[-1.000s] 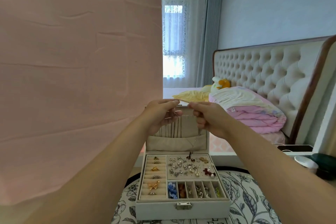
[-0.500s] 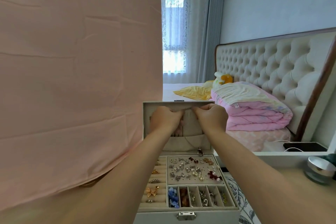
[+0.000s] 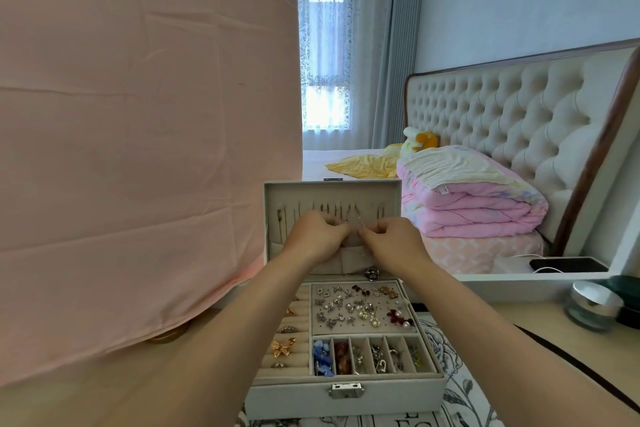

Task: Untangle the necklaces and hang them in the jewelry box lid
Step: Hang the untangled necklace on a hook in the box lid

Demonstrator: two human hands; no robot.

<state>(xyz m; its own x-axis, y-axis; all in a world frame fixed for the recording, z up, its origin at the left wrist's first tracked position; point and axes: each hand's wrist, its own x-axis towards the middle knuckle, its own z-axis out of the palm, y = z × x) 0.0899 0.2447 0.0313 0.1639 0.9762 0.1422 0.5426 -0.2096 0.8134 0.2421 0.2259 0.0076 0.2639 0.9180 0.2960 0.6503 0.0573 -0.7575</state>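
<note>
Mid-frame, pinching thin silver chain, vertical against grey box lid, with right hand; left hand curled alongside, grip unclear.

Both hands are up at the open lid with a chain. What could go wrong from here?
One: the right hand pinches a fine chain with a small grip; it could slip before catching a hook. Two: other necklaces hang close beside it in the lid, the left hand right in front of them, so chains may tangle. Three: the pendant sits low at the lid's foot, by the earrings, and might snag there.
</note>
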